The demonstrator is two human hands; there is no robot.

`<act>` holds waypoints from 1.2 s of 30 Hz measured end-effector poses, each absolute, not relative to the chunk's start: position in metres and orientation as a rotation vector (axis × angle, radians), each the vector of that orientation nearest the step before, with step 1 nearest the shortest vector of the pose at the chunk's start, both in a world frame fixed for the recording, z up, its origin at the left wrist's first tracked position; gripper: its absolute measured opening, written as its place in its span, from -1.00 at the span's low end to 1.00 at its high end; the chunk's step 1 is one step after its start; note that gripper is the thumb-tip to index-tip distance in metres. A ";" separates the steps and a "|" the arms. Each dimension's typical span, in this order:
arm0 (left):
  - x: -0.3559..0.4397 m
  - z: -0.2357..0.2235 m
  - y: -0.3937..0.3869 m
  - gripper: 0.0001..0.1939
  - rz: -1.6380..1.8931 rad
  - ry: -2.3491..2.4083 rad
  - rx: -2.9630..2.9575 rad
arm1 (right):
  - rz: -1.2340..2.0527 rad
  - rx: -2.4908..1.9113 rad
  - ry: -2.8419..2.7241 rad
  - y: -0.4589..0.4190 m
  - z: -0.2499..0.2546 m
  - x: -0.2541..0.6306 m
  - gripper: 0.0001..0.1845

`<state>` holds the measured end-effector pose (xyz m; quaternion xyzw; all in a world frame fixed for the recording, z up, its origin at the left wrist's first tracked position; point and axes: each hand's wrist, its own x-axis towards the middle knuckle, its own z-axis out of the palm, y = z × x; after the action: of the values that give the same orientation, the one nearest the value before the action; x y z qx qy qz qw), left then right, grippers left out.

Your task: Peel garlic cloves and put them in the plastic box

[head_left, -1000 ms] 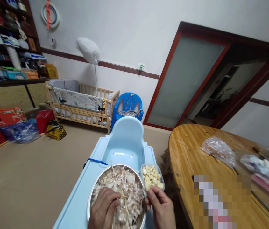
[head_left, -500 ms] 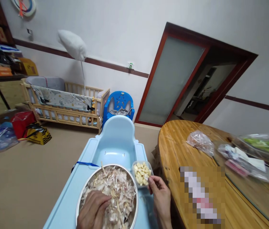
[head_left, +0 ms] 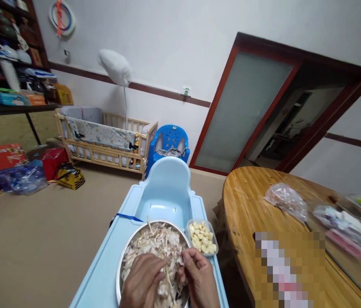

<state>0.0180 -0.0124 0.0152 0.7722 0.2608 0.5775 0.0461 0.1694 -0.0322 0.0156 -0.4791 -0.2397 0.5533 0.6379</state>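
Observation:
A round metal bowl [head_left: 120, 265] heaped with papery garlic skins [head_left: 154, 248] sits on the tray of a light blue high chair [head_left: 164, 192]. Both my hands are down in the skins. My left hand [head_left: 142, 284] lies over the near side of the heap with fingers curled. My right hand [head_left: 198, 280] is at the bowl's right side, fingertips pinched together in the skins; what they pinch is too small to tell. A small clear tub of peeled garlic cloves [head_left: 202, 238] stands just right of the bowl, beyond my right hand.
A round wooden table [head_left: 247, 205] on the right carries plastic bags [head_left: 285, 201] and packets. Behind the high chair stand a blue plastic chair [head_left: 169, 141] and a wooden cot [head_left: 103, 141]. Shelves [head_left: 4, 64], red boxes and bags line the left wall. A doorway [head_left: 283, 124] is at right.
My right hand has come back from the tub of peeled cloves to the bowl and now pinches in the skins. My left hand stayed in the bowl. The camera swung slightly.

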 end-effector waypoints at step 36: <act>0.009 -0.014 -0.009 -0.73 1.585 0.663 2.413 | 0.240 -2.112 -1.823 -0.087 -0.054 0.275 -0.53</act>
<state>0.0092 -0.0094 -0.0139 0.8114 0.2229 0.5328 0.0897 0.2750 -0.0872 -0.0540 -0.7432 -0.6415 0.0844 0.1700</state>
